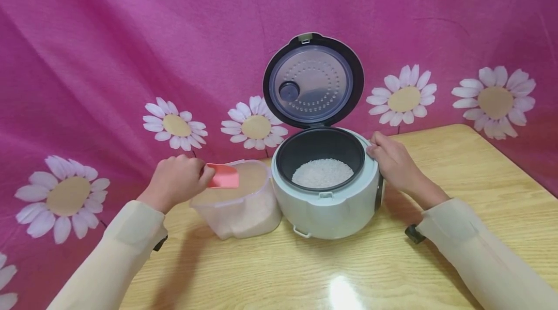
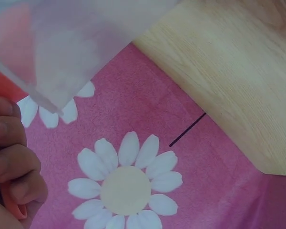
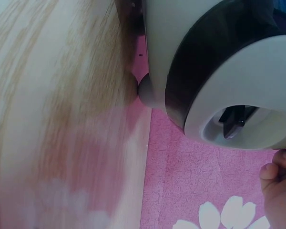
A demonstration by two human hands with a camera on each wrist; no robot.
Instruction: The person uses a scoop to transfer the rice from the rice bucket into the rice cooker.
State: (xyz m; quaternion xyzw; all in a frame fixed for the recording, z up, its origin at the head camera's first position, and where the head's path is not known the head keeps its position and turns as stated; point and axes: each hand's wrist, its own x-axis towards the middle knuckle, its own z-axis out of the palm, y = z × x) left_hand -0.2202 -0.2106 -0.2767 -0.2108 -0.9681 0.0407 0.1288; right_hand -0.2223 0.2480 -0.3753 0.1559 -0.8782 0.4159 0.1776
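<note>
In the head view my left hand [image 1: 179, 181] grips a coral-pink scoop [image 1: 225, 177], whose blade is over the rim of a translucent plastic bin [image 1: 257, 213] of rice. The left wrist view shows my fingers [image 2: 12, 162] wrapped round the scoop's handle, close by the bin's wall [image 2: 109, 38]. A pale rice cooker [image 1: 324, 215] stands right of the bin, with white rice [image 1: 322, 173] in its dark inner pot [image 1: 294, 152]. My right hand [image 1: 394, 164] holds the cooker's right upper edge. Part of that hand [image 3: 280, 188] shows low in the right wrist view.
The cooker's round lid [image 1: 320, 77] stands raised behind the pot. Both containers are on a light wooden table [image 1: 261, 276], near its back edge. A magenta cloth with daisies [image 1: 209, 34] hangs behind. A dark side panel [image 3: 181, 86] curves along the cooker.
</note>
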